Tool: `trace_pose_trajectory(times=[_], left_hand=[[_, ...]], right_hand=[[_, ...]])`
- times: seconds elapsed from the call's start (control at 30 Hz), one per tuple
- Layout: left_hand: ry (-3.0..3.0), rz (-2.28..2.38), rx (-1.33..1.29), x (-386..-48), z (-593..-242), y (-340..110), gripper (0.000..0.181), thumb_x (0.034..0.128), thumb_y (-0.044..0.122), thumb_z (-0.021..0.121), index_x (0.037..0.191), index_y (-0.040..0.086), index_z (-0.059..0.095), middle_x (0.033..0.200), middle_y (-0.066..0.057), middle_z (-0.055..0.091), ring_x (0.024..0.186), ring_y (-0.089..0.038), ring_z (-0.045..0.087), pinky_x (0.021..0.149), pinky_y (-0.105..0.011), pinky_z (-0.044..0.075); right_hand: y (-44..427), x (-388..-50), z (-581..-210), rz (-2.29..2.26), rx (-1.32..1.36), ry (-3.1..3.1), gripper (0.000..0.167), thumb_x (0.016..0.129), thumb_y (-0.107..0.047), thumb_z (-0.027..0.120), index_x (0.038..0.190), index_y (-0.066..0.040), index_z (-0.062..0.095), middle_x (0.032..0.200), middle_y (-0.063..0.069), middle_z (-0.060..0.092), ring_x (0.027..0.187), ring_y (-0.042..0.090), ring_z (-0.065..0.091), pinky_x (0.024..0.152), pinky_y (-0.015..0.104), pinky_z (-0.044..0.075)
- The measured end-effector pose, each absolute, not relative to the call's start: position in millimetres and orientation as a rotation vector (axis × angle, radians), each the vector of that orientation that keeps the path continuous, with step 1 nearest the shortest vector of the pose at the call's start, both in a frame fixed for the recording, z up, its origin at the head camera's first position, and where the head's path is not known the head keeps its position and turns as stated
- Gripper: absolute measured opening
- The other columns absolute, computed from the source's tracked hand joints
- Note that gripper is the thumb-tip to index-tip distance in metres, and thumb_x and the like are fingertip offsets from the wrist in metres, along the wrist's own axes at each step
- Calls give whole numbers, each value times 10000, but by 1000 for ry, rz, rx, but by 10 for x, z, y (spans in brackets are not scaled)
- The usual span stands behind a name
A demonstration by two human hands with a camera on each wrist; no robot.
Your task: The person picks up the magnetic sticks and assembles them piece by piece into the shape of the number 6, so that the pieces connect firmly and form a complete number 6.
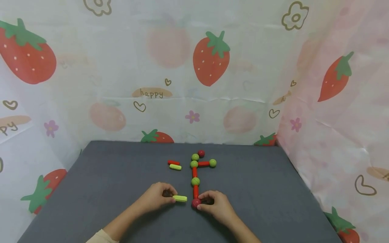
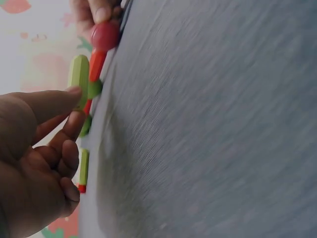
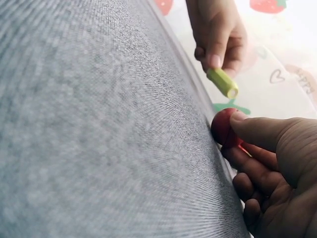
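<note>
My left hand pinches a yellow-green rod between thumb and fingertips, its free end pointing at a red ball with a small gap between. The thumb and fingers of my right hand grip that red ball at the near end of a joined chain. From the ball a red rod runs away to a green ball, then another red rod leads to a second green ball. A side red rod ends in a green ball on the right.
Left of the chain lie a loose red rod and a yellow-green rod. At its far end sit a green ball and a dark red ball. A strawberry-printed cloth stands behind the grey table.
</note>
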State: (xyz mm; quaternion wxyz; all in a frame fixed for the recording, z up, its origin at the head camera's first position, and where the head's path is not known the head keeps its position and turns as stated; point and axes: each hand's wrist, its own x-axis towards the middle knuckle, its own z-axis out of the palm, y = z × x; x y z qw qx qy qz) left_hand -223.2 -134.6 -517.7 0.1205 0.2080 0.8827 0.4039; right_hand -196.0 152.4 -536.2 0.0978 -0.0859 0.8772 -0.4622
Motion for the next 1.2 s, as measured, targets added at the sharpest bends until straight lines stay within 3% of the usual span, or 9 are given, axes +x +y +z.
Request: trace_pose_trajectory(times=[0.77,1.03,1.2], left_hand=[[2466,1205,676,-1811,-5269,-838,92,840,223,849,900,219,779,775,158,693,719,-3,616,692,-240,475],[2543,1139,712,-1777,-5234,-731,103,831,251,858,894,241,777,767,198,690,767,26,606,861,-415,413],[2570,1137,698,-1717,-5247,-682,120,813,248,870,886,244,774,770,190,695,806,-13,596,855,-454,377]], right_hand=[[1539,-1964,-5374,-1372,-323,2631,280,802,-322,886,1037,-221,773,968,-45,673,896,151,574,761,306,480],[1544,-1954,-5356,-1378,-326,2629,274,813,-326,878,1045,-225,774,963,-44,672,893,152,572,755,307,483],[1548,-1933,-5390,-1378,-320,2615,270,820,-329,872,1049,-225,773,969,-40,672,901,153,573,756,307,489]])
